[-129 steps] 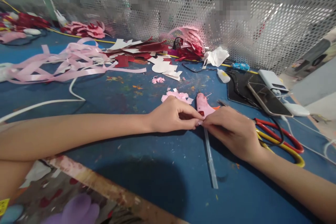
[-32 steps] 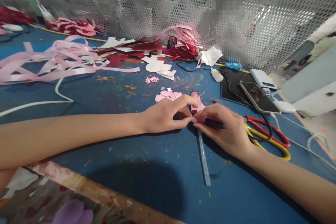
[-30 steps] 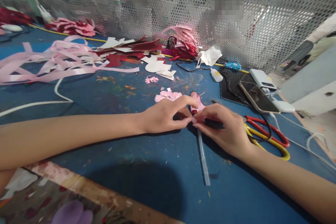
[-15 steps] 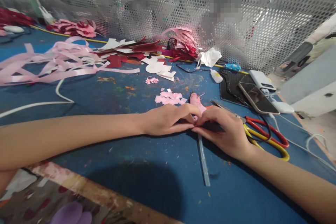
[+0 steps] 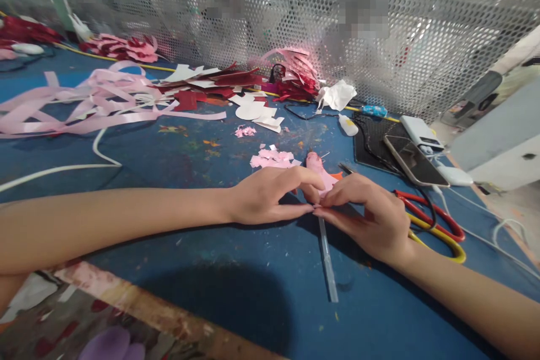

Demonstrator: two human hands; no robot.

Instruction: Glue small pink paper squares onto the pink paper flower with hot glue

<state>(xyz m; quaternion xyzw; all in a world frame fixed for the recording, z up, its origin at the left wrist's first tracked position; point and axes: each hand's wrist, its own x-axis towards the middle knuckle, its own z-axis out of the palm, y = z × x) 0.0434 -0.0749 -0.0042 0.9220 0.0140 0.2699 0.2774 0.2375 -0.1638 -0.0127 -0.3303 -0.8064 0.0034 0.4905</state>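
My left hand point(image 5: 274, 194) and my right hand point(image 5: 373, 214) meet fingertip to fingertip over the blue table. Both are closed in a pinch on a tiny pink piece point(image 5: 317, 206), mostly hidden by the fingers. Just beyond the fingertips lies a pink object point(image 5: 320, 171) with a narrow, darker far end. A translucent stick point(image 5: 328, 264) extends toward me from under the fingers. Small pink paper pieces point(image 5: 274, 157) lie behind my left hand. Scissors with red and yellow handles point(image 5: 447, 236) rest beside my right hand, partly covered by it.
Pink ribbon point(image 5: 101, 95) and a white cable point(image 5: 63, 170) lie at the left. White paper cutouts point(image 5: 253, 109), red strips and a small bottle point(image 5: 348, 125) are behind. A phone point(image 5: 415, 160) rests at right. Perforated metal point(image 5: 253, 22) borders the back.
My fingertips have shifted slightly nearer to me and right, and more of the pink object shows beyond them. My right hand now covers more of the scissors.
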